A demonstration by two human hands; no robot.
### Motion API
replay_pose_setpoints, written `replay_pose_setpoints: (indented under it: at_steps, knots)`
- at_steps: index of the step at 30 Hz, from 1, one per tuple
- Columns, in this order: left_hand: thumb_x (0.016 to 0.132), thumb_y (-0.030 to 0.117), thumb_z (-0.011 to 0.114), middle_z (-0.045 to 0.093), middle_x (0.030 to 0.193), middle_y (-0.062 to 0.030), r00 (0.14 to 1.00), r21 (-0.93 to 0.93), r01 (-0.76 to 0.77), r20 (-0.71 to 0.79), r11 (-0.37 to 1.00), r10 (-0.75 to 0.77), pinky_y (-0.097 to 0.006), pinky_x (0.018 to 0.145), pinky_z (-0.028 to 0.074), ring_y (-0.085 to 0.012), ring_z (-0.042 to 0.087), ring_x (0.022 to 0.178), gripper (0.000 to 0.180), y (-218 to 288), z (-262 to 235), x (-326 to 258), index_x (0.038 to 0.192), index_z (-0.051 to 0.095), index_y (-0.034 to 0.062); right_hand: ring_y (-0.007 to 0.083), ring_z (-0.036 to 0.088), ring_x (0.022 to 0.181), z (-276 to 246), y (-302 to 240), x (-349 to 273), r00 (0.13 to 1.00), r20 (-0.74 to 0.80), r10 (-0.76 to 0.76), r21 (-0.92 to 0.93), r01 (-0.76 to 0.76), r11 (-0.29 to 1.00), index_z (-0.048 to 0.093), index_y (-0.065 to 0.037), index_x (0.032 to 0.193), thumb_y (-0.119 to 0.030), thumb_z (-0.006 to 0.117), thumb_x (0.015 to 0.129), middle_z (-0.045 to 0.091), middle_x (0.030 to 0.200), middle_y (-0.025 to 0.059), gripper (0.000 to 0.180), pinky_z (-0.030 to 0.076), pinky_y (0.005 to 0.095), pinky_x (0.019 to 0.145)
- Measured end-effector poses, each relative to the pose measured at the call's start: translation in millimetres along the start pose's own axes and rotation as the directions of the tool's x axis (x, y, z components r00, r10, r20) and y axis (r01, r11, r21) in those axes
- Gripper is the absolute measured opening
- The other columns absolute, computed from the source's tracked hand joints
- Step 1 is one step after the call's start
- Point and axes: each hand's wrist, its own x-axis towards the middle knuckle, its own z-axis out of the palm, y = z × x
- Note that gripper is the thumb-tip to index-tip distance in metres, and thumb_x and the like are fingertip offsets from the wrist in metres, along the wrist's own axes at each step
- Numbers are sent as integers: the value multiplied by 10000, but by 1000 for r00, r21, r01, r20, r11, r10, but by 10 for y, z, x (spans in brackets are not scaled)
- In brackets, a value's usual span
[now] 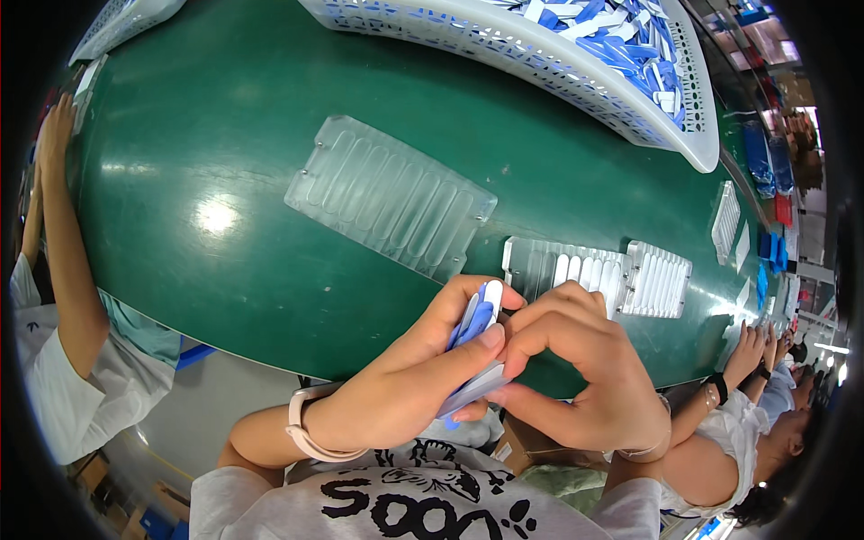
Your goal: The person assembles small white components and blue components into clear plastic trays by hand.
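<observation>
My left hand is closed around a small bundle of flat blue and white round-ended strips. They look like nail files or similar slim pieces, though I cannot tell the exact kind. Close beside it, my right hand pinches with thumb and forefinger at the edge of a pale strip on the bundle's near side. Just beyond my hands lies a clear slotted tray with white strips in some slots. A second slotted tray, filled with white strips, adjoins it on the right.
A clear tray with long rounded slots lies mid-table on the green tabletop. At the back, a white perforated basket holds many blue and white strips. Other people's arms are at the left and right table edges.
</observation>
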Motion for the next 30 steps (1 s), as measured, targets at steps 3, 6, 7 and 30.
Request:
replay_pose_setpoints:
  at_steps: [3,6,7,30]
  knots:
    - [992,221,394,481,881,-62,1000,-18,10,-5,1000,-10,-239,532,384,-103,439,654,289,-13,-30,-10,1243,346,88,214,524,796,-31,-47,9,1000,16,25,14,-25,1000,625,-86,832,-67,775,636,615,874,34,247,351,322,753]
    - [985,220,409,497,885,-75,1000,-46,24,6,999,-23,-248,525,401,-116,472,651,289,8,-50,-16,1229,362,71,213,523,797,-60,-25,36,999,38,26,49,-27,998,627,-84,819,-51,758,654,622,867,33,213,370,321,755]
    - [981,218,419,507,885,-83,1000,-38,15,6,999,-14,-254,520,409,-126,489,643,290,30,-57,-23,1220,372,62,214,520,791,-72,-8,51,998,54,11,88,-16,996,629,-82,814,-44,749,664,622,868,30,196,380,318,756]
    - [948,239,525,522,728,17,998,429,24,-66,903,5,-196,478,350,-25,425,532,227,40,-96,-62,1011,502,22,242,580,701,-255,27,216,990,143,-1,90,-12,996,646,-30,901,-13,651,762,616,798,92,140,456,311,610]
